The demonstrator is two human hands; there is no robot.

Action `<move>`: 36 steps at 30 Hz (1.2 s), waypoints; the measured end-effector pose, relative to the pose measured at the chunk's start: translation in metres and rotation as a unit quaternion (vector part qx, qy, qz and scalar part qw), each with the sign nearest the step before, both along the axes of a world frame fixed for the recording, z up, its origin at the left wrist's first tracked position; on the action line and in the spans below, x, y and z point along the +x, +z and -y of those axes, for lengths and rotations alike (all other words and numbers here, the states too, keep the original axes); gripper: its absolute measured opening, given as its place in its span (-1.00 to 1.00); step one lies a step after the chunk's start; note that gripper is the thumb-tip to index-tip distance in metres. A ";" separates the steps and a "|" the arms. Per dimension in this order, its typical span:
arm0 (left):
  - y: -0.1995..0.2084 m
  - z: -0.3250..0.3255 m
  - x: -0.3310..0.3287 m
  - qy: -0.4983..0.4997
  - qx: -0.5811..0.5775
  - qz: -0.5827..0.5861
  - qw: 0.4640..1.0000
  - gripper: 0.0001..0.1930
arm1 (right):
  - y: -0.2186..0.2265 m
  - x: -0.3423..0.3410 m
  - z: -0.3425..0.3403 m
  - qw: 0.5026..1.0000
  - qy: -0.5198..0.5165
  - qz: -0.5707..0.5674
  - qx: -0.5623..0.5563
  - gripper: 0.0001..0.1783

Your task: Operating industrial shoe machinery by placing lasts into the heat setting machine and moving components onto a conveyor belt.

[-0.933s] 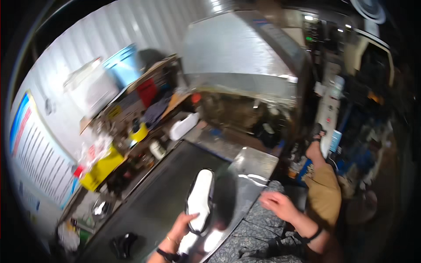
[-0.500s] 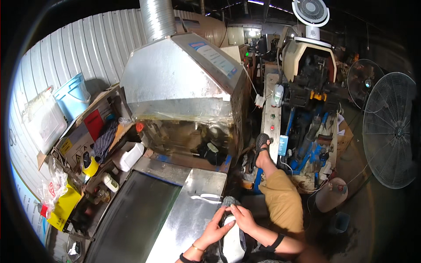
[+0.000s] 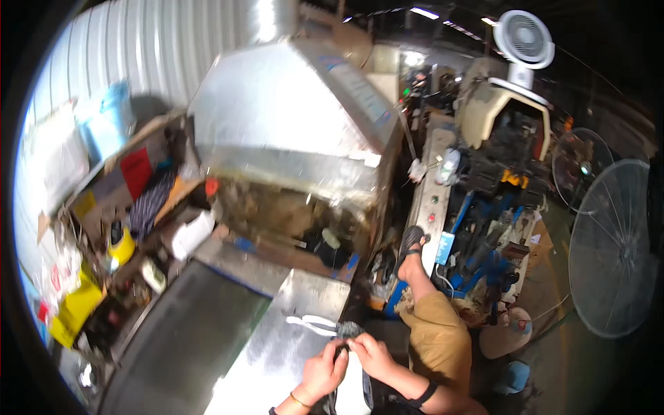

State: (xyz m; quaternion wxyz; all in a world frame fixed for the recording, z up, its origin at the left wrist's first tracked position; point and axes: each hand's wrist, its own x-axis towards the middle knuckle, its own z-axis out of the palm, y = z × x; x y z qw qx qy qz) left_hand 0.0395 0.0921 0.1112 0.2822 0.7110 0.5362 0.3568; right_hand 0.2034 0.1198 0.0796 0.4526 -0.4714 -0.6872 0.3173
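Observation:
Low in the middle is a white, foot-shaped piece [image 3: 351,387] with dark material around its edges, which looks like a shoe upper [image 3: 349,329] over a shoe last. My left hand [image 3: 324,370] is closed on the dark edge at the far end, thumb uppermost. Right beside it, my right hand [image 3: 371,354] pinches the same edge, so the fingertips of both hands nearly meet. My hands hide part of this far end. Just beyond them, a pair of curved white handles [image 3: 311,324] lies on the bare metal sheet [image 3: 263,360].
A dark conveyor belt [image 3: 187,332] runs from a metal-hooded machine [image 3: 277,104] on the left. Shelves there hold a yellow box [image 3: 76,304] and a white bottle [image 3: 153,275]. My leg [image 3: 436,339] stretches toward a blue-framed machine [image 3: 477,242]; a large fan [image 3: 612,249] stands right.
The view has shifted and blurred a little. My left hand has gone from spread along the white piece to closed at its far edge; the right hand still pinches there.

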 end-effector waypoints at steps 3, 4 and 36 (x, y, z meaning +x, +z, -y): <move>0.003 -0.002 -0.015 0.007 0.024 0.030 0.999 -0.67 | 0.007 -0.011 -0.011 0.999 0.026 0.028 0.037 -0.82; 0.008 -0.005 -0.024 0.003 0.019 0.041 0.999 -0.69 | 0.008 -0.013 -0.017 0.996 0.025 0.080 0.015 -0.81; -0.013 -0.018 -0.032 0.091 0.149 -0.060 0.983 -0.95 | -0.006 0.046 0.071 0.769 0.084 -0.429 -0.466 -0.73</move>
